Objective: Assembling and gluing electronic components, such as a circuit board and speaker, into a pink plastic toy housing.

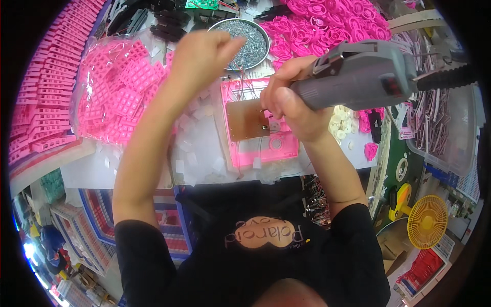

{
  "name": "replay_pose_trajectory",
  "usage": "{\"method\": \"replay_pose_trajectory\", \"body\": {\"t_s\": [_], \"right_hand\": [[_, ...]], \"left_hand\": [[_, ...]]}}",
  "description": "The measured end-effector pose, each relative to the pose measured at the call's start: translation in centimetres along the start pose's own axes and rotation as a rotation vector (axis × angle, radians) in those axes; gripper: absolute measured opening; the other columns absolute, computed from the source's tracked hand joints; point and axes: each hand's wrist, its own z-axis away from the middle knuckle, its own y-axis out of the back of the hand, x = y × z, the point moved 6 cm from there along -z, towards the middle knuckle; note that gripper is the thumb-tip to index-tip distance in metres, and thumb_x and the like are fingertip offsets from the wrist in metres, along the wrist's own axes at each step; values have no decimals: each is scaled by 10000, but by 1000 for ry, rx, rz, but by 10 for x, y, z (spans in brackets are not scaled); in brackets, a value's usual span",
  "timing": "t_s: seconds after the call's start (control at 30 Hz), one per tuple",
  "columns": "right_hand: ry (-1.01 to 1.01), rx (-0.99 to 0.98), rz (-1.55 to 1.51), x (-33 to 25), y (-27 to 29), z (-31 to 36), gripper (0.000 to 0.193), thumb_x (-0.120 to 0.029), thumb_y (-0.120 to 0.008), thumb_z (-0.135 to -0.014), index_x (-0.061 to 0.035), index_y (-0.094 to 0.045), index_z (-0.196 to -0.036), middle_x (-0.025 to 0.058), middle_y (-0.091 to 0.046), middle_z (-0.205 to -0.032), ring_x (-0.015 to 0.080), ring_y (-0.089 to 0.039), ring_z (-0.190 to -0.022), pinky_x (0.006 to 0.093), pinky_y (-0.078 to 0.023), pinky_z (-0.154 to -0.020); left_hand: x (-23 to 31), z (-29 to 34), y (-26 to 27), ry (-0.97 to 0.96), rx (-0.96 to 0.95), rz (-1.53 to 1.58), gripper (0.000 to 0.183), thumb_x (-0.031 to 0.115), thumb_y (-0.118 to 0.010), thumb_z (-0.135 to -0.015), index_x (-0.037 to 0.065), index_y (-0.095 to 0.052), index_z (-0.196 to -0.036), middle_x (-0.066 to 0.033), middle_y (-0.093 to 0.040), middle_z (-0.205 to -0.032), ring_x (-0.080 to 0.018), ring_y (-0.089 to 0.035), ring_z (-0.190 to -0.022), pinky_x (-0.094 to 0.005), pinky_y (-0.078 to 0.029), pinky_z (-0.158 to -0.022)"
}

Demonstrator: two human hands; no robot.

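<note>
My right hand (296, 110) is wrapped round a grey electric screwdriver (363, 77), which lies nearly level with its black cord end to the right. The tool's tip is hidden behind my fingers. Under that hand, a pink plastic housing (279, 149) lies on the table with a brown circuit board (246, 122) in it. Thin wires run from the housing's upper part. My left hand (200, 57) is closed with curled fingers at the left edge of a round metal bowl (267, 42) full of small screws (250, 48). What its fingers hold, if anything, is hidden.
A clear bag of pink keypad pieces (112, 97) lies left, beside stacked pink parts (48, 87). Pink ring-shaped parts (327, 25) are heaped at the back. Cream round pieces (340, 123) sit right of the housing; a yellow fan (427, 221) stands lower right.
</note>
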Motion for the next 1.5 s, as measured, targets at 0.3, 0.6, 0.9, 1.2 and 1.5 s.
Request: {"method": "replay_pose_trajectory", "body": {"t_s": [0.3, 0.6, 0.9, 1.2, 1.5], "right_hand": [[7, 20, 12, 19, -9, 5, 217, -54, -677, -918, -8, -531, -1072, 95, -609, -722, 143, -571, -574, 334, -527, -586], [-62, -126, 102, 4, -18, -7, 191, -54, -638, -933, 1, -526, -1077, 70, -583, -687, 135, -570, -582, 284, -483, -539], [43, -164, -134, -17, -24, -3, 317, -172, -665, -963, -82, -457, -1184, 12, -474, -618, 136, -473, -530, 337, -471, -551], [27, -127, -218, -22, -28, -1, 310, -199, -656, -965, -97, -459, -1181, 18, -478, -631, 138, -470, -534, 327, -453, -543], [-56, -76, -130, -12, -18, -1, 306, -158, -658, -953, -70, -481, -1187, 26, -486, -620, 146, -480, -535, 342, -472, -554]], "left_hand": [[39, 130, -53, -290, 149, 40, 161, 165, -738, -858, 108, -588, -870, -44, -592, -832, -251, -611, -872, -470, -333, -957], [29, 132, -62, -275, 277, 69, 134, 138, -772, -822, 129, -654, -884, 8, -696, -947, -191, -671, -933, -554, -249, -1132], [28, 125, -53, -248, 301, 206, 96, 124, -777, -834, 139, -695, -883, 17, -728, -890, -191, -702, -860, -606, -204, -1178], [33, 121, -45, -290, 313, 116, 147, 181, -817, -798, 143, -684, -849, 12, -706, -830, -206, -681, -808, -596, -243, -1172], [-23, 7, -8, -225, 356, -284, 206, 311, -758, -835, 125, -736, -921, -73, -699, -888, -263, -652, -958, -572, -398, -943]]}}
